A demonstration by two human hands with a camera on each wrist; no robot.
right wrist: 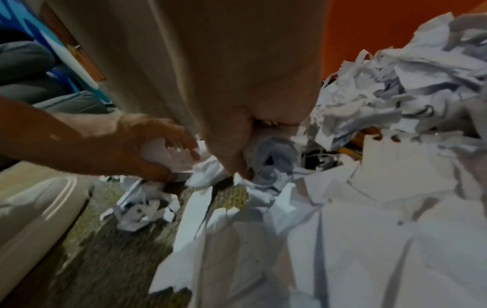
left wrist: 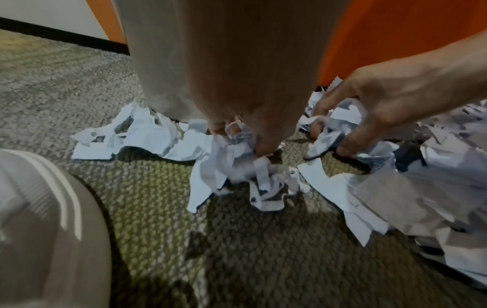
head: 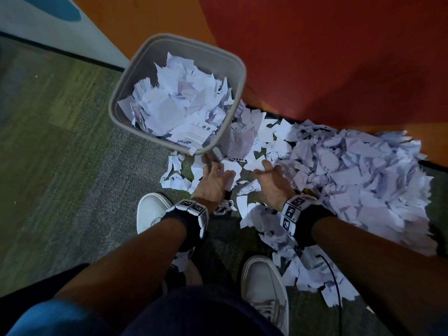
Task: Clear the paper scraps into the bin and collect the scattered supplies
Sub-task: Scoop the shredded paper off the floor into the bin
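Note:
A grey bin (head: pixel 138 66) heaped with torn white paper stands on the carpet ahead of me. To its right, a big pile of paper scraps (head: pixel 358 180) spreads along the wall. Loose scraps (head: pixel 254 141) lie between bin and pile. My left hand (head: pixel 215 173) reaches down at the bin's near corner, and in the right wrist view this left hand (right wrist: pixel 147 145) curls around a white scrap. My right hand (head: pixel 269 173) is beside it at the pile's edge. Its fingers (left wrist: pixel 350 143) dig into crumpled scraps (right wrist: pixel 274 158) and grip them.
My two white shoes (head: pixel 151 212) (head: pixel 264 282) stand on the grey-green carpet (head: pixel 72 166) just behind the hands. An orange and red wall (head: pixel 315 57) runs behind bin and pile. A black cable (head: pixel 335 282) crosses the near scraps. Something yellow and stick-like (right wrist: pixel 347 151) shows under the pile.

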